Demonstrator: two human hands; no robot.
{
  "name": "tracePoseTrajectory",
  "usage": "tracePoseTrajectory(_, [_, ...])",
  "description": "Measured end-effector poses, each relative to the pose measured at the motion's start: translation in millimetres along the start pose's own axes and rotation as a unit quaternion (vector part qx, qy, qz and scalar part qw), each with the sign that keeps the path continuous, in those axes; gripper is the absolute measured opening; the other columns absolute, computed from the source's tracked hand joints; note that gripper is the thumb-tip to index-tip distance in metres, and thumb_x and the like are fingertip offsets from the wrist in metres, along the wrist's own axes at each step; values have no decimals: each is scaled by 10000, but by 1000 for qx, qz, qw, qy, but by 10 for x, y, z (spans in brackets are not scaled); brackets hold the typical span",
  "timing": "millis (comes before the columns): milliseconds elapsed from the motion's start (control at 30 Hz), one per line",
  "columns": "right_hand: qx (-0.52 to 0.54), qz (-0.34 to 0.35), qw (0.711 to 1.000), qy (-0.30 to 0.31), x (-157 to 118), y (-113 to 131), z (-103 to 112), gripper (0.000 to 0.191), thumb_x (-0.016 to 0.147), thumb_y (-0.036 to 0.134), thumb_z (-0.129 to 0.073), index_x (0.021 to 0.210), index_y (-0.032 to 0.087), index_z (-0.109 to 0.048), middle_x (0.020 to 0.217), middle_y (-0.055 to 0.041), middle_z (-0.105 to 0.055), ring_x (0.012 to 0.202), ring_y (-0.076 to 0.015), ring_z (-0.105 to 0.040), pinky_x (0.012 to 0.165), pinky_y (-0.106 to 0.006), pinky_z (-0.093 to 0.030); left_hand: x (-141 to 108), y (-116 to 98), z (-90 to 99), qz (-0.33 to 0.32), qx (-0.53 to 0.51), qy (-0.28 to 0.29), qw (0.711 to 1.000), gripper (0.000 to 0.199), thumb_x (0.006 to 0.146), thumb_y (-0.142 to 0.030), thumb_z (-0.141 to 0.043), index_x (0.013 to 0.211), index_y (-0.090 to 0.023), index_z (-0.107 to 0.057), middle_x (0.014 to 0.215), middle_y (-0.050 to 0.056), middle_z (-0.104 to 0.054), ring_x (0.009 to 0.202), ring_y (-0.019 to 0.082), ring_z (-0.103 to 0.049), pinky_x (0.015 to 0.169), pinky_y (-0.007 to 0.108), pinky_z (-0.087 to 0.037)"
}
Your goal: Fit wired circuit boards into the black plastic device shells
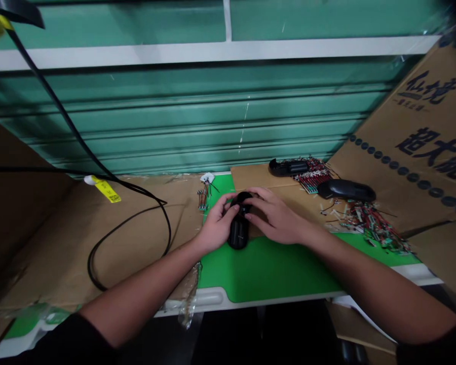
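Note:
A black elongated plastic housing with rounded ends (238,230) stands lengthwise over the green tabletop (266,268). My left hand (219,220) wraps its left side, thumb across the top. From the right, my right hand (271,215) reaches over the housing's far end, its fingers bent onto the upper part. Whatever small part the right fingertips may hold there is hidden. Left of the hands lie a few small circuit boards with wires (202,199).
At the back right lie a black open housing (289,167), a closed black housing (345,190) and piles of wired circuit boards (380,225). A black cable (171,228) loops over cardboard (61,238) on the left. A printed carton (414,132) borders the right; green slatted wall (197,116) behind.

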State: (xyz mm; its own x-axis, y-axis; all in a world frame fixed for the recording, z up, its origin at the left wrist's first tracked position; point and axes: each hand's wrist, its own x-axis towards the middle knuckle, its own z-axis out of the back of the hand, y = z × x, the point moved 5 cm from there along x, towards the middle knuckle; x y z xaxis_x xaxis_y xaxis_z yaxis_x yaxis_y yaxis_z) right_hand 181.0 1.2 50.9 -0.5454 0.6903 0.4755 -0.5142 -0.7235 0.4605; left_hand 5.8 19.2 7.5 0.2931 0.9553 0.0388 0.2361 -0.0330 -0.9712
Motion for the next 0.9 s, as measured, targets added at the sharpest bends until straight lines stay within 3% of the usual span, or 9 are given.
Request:
tracePoseTrajectory(200, [3,8,999,-43,13,-1,125,237,1097,251,-558,1264,211,-722,1457,-176,-664,1360,-318,-659,1148,-549,-559,17,16,10,26,20,-5,999,524,832,-492,-896,1218,-206,-688,904,14,-743,829,193,-648,760,293,-507])
tracePoseTrajectory(300, [47,-69,994,-72,33,-87,174,202,1066,307,-628,1238,219,-689,1220,-125,-777,998,-255,-761,907,-441,-631,2,29,8,46,29,10,998,527,837,-491,-889,1229,-206,-681,909,19,-742,831,203,-659,749,304,-505])
tracePoseTrajectory(400, [138,-146,978,-58,38,-201,101,284,1029,350,-672,1284,225,-677,1069,-70,-814,710,-188,-719,678,-345,-587,-19,53,-7,80,36,48,995,586,853,-491,-876,1320,-221,-644,893,10,-728,796,203,-659,723,313,-499])
tracePoseTrajectory(533, [214,-170,961,-50,49,-244,-3,172,986,361,-675,980,206,-751,819,-38,-777,626,-177,-684,565,-291,-506,-37,-47,-15,101,72,89,988,614,861,-488,-859,1360,-226,-614,888,7,-702,784,193,-655,713,312,-489])
tracePoseTrajectory(633, [246,-198,946,-69,54,-238,-22,178,944,365,-697,858,209,-696,692,-23,-723,579,-175,-668,518,-270,-470,-93,-303,-6,81,184,79,976,650,859,-517,-850,1381,-211,-612,1100,91,-743,833,219,-695,745,351,-527])
tracePoseTrajectory(700, [255,-219,939,-77,51,-222,-37,182,920,354,-699,807,219,-652,666,-21,-712,573,-181,-677,506,-267,-471,-169,-540,-33,24,319,54,946,682,816,-537,-891,1366,-213,-652,1161,127,-752,809,238,-697,745,375,-534])
tracePoseTrajectory(800, [261,-248,930,-73,31,-188,-96,182,885,332,-709,765,229,-620,654,-18,-711,552,-185,-683,486,-266,-471,-326,-803,-173,-64,482,14,874,715,682,-533,-981,1270,-215,-727,997,124,-763,825,311,-709,785,411,-538])
tracePoseTrajectory(900, [305,-267,913,-42,-9,-127,-200,207,891,354,-725,769,234,-608,623,-2,-705,503,-180,-676,465,-264,-476,-477,-816,-338,-57,610,16,790,593,727,-488,-922,1201,-179,-743,912,155,-750,797,369,-722,775,445,-540])
